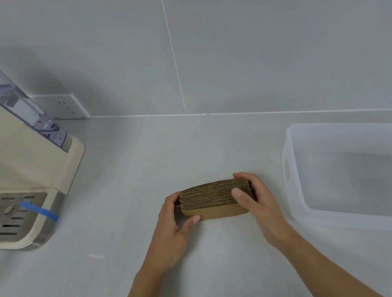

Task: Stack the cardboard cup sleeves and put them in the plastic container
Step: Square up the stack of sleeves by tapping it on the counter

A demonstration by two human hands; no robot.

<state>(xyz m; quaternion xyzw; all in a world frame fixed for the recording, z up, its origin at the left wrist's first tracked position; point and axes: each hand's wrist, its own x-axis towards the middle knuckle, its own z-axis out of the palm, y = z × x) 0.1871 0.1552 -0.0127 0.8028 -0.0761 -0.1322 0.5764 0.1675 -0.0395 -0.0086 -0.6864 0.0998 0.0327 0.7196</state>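
Note:
A stack of several brown cardboard cup sleeves [210,198] stands on edge on the grey counter, its corrugated edges facing up. My left hand [173,225] grips the stack's left end, thumb along the front face. My right hand [255,199] grips its right end, thumb pressed on the corrugated edges and fingers behind. A translucent white plastic container [291,159], with nothing in it, sits on the counter just right of my right hand.
A cream coffee machine [11,157] with a metal drip tray and blue tape strips stands at the left. A wall socket [65,107] sits behind it. The grey tiled wall runs along the counter's back edge.

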